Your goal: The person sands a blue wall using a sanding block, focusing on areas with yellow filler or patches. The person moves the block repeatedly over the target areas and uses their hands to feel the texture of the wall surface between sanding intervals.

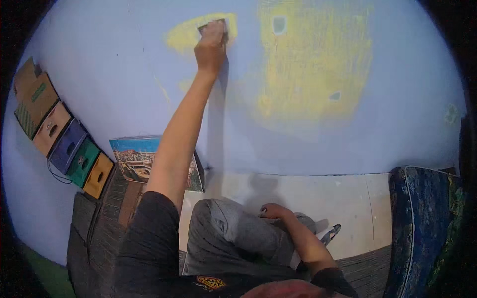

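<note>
My left hand [212,44] is stretched up to the lilac wall [134,84]. Its fingers are closed on a dark flat piece that looks like sandpaper [222,23], pressed against a yellow patch [181,37] on the wall. Farther right spreads a larger, scuffed yellow patch [315,64] with small pale grey-green spots in it. My right hand [273,211] rests low, near my bent knee, with its fingers curled. A small pale bit shows at its fingertips, too small to name.
A framed city picture [131,159] leans on the wall behind my left arm. Several coloured boxes or folders [67,134] stand at the left. A dark blue patterned cushion or mattress [415,223] is at the right. A narrow grey and dark thing [331,233] lies by my knee on the pale floor [355,208].
</note>
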The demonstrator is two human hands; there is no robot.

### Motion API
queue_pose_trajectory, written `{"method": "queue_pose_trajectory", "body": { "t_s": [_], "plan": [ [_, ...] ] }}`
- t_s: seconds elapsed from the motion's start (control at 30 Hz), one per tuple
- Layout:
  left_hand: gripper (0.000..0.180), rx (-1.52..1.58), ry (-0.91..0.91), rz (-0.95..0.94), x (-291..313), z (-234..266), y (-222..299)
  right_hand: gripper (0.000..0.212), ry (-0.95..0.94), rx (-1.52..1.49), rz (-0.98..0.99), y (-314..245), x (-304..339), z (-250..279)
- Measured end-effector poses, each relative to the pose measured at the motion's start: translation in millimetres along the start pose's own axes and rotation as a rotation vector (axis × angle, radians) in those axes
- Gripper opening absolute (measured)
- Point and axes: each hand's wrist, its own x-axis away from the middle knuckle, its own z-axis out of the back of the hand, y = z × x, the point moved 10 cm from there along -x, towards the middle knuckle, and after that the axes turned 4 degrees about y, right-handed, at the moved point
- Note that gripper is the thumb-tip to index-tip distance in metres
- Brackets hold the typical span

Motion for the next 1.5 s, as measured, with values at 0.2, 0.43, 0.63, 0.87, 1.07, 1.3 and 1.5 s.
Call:
{"method": "queue_pose_trajectory", "body": {
  "t_s": [0.2,0.43,0.63,0.87,1.07,1.3,1.5],
  "plan": [
    [0.042,0.049,-0.097,-0.436,11.3,-2.3,24.9,0.068,-0.036,0.046,-0.074,12.2,2.9,2.9],
    [0.043,-0.126,-0.171,-0.079,18.4,36.5,-95.3,0.068,-0.02,0.017,-0.124,19.0,2.0,3.3],
    [0.042,-0.146,-0.057,0.352,27.5,50.4,-126.3,0.069,-0.036,0.078,-0.102,6.2,4.6,3.9],
    [0.04,0.126,-0.159,0.296,-7.2,-23.9,6.8,0.068,-0.024,0.079,-0.138,18.1,5.7,6.6],
    [0.04,0.041,-0.079,-0.294,-2.2,-14.1,63.4,0.064,-0.013,0.009,-0.189,20.9,15.6,11.9],
    [0.035,-0.03,-0.164,-0.396,-21.7,8.3,-12.4,0.061,0.051,0.1,-0.136,24.3,17.3,14.9],
    [0.043,-0.118,-0.161,0.116,9.9,40.6,-109.7,0.062,-0.012,0.054,-0.183,19.1,18.0,14.0]
  ]
}}
